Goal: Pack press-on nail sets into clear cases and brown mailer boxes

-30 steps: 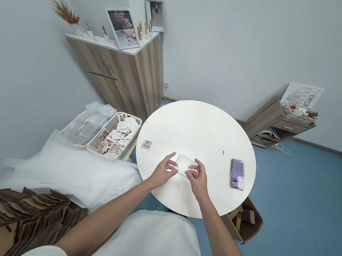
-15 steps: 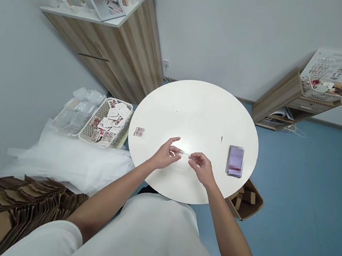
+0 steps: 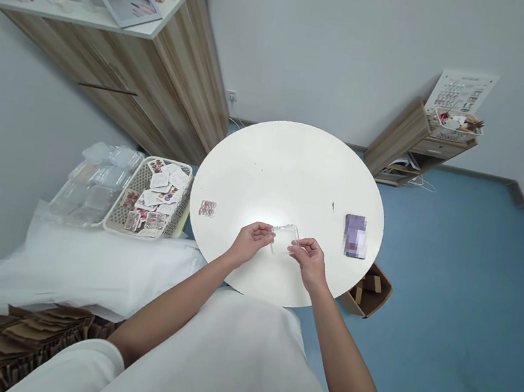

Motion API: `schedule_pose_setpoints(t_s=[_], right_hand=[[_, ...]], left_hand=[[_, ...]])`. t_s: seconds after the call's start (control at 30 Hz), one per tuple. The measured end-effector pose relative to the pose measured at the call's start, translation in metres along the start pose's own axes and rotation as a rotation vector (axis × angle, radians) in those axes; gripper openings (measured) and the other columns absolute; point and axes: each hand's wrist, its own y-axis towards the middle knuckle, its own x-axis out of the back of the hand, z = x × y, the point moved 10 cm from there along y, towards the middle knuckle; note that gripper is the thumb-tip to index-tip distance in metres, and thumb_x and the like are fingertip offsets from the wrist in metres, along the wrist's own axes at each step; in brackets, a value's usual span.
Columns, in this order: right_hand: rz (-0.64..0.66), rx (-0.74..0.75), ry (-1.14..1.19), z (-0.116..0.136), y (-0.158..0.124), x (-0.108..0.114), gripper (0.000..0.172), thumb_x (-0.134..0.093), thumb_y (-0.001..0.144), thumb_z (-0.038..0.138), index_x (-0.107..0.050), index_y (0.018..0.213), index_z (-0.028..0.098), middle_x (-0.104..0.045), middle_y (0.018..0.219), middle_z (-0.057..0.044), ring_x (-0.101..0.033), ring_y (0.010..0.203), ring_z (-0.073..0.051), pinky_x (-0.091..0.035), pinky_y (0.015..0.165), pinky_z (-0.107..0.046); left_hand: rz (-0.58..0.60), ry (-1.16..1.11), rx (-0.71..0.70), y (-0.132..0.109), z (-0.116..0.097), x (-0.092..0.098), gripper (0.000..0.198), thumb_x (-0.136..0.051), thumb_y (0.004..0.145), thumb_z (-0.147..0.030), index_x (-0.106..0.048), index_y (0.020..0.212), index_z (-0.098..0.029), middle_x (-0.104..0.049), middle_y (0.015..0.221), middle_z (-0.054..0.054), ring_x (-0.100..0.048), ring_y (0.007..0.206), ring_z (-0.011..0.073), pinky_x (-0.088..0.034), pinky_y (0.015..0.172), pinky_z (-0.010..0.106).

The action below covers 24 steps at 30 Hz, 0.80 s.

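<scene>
Between my two hands is a clear plastic box, held tilted just above the white oval table. The fingers of my left hand pinch its left edge. On the right edge, my right hand grips with thumb and fingertips. Whether the box is open or closed is hard to make out. A small card of press-on nails lies on the table left of my hands. To the right, a purple, blurred-out object rests near the table's edge.
Left of the table sit a white basket of printed cards and nail sets, and stacked clear plastic boxes. Folded cardboard is stacked at lower left. A carton stands by the table's right edge; a wooden cabinet is behind.
The clear box has turned from nearly edge-on to showing its broad face. My left fingers have closed onto its edge. The whole view has shifted slightly.
</scene>
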Motion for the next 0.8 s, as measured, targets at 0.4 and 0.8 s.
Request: schedule_pose_setpoints(t_s=[0.4, 0.8], right_hand=[[0.077, -0.065, -0.174, 0.002, -0.003, -0.012, 0.031, -0.064, 0.066, 0.048, -0.057, 0.076, 0.019, -0.067, 0.089, -0.006, -0.063, 0.076, -0.016, -0.049, 0.073, -0.035], [0.062, -0.007, -0.192, 0.014, -0.008, -0.025, 0.052, -0.066, 0.065, 0.041, -0.048, 0.111, 0.025, -0.061, 0.096, -0.005, -0.065, 0.068, -0.017, -0.051, 0.067, -0.037]], left_hand=[[-0.051, -0.034, 0.007, 0.003, 0.003, 0.029, 0.036, -0.069, 0.064, -0.037, -0.062, 0.093, -0.017, -0.060, 0.075, 0.002, -0.055, 0.064, 0.0100, -0.046, 0.064, 0.028], [0.016, 0.085, -0.062, -0.002, -0.005, 0.017, 0.050, -0.062, 0.071, -0.036, -0.047, 0.116, -0.021, -0.060, 0.085, 0.003, -0.057, 0.073, 0.0117, -0.043, 0.070, 0.029]])
